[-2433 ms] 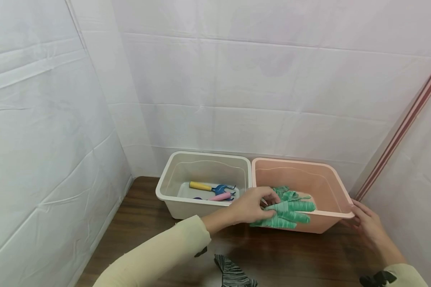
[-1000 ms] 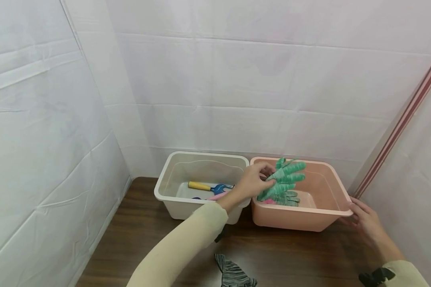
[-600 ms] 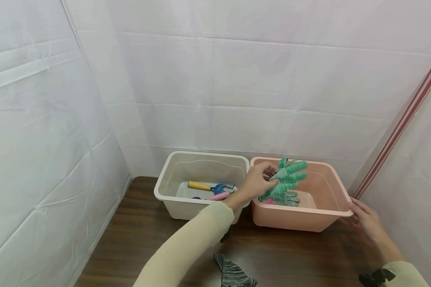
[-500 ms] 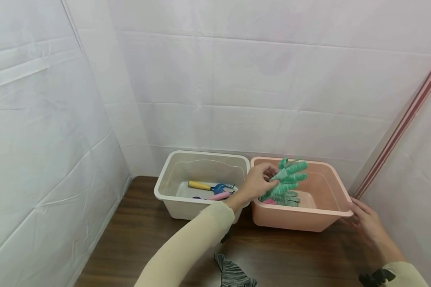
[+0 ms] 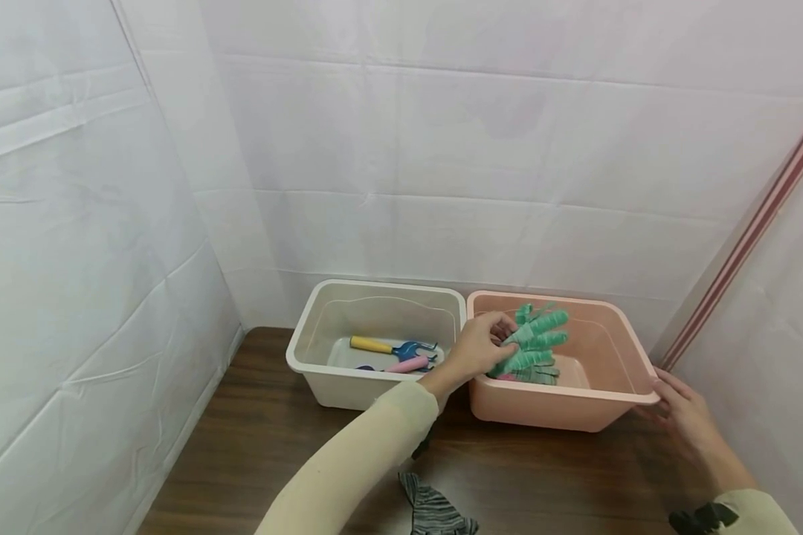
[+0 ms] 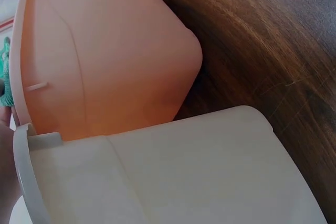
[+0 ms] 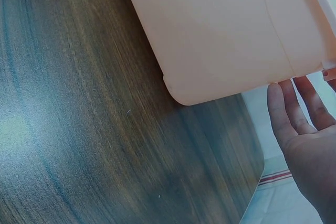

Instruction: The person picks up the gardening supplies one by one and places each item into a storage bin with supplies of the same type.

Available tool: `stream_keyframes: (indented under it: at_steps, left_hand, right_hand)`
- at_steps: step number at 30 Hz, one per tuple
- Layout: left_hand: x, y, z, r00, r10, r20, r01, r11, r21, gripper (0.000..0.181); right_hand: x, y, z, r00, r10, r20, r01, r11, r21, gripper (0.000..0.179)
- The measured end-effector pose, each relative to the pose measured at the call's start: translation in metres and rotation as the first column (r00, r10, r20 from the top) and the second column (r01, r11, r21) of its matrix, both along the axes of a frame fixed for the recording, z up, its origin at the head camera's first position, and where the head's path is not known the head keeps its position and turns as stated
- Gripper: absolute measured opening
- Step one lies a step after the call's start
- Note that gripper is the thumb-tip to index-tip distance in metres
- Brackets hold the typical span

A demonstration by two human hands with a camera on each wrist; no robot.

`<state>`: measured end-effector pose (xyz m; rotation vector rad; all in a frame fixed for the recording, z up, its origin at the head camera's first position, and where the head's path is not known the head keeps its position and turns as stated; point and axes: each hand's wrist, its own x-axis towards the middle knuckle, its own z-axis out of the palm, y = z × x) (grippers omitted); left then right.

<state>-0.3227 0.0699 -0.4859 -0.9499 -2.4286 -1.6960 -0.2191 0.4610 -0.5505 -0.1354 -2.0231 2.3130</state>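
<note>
In the head view, my left hand reaches over the pink bin's near left corner, pinching a green striped glove by its cuff between thumb and fingers. The glove's fingers point right, inside the pink bin. Beneath it another greenish glove and a bit of pink show, partly covered. My right hand is at the bin's right end. From the right wrist view, the fingers are fairly straight, their tips against the outer wall below the rim. The left wrist view catches only a green edge of glove.
A white bin adjoins the pink one on the left, holding a yellow-handled blue hand fork and a pink-handled tool. A grey striped glove lies on the dark wood table. White cloth hangs behind.
My left hand has carried the green glove from the pink bin's front rim up and into the bin, then slightly lower within the last half second. The right hand stays at the bin's right end.
</note>
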Motion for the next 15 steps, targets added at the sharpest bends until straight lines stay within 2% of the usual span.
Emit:
stream_keyframes:
  at_steps: [4, 10, 15]
  left_hand:
    - [-0.0009, -0.0002, -0.0016, 1.000, 0.008, -0.005, -0.008, 1.000, -0.021, 0.016]
    - [-0.0017, 0.0008, -0.0045, 1.000, 0.009, -0.012, -0.009, 0.999, -0.037, 0.017]
    - [-0.0022, 0.0010, -0.0046, 1.000, 0.008, -0.016, -0.008, 1.000, -0.030, 0.017]
  right_hand:
    - [-0.0002, -0.0007, 0.0007, 1.000, -0.013, 0.014, 0.013, 1.000, -0.009, 0.021]
    - [-0.0001, -0.0001, -0.0011, 0.999, -0.028, 0.028, 0.027, 0.998, 0.049, 0.033]
    - [-0.0009, 0.0002, -0.0018, 1.000, -0.021, 0.014, 0.021, 1.000, 0.023, 0.027]
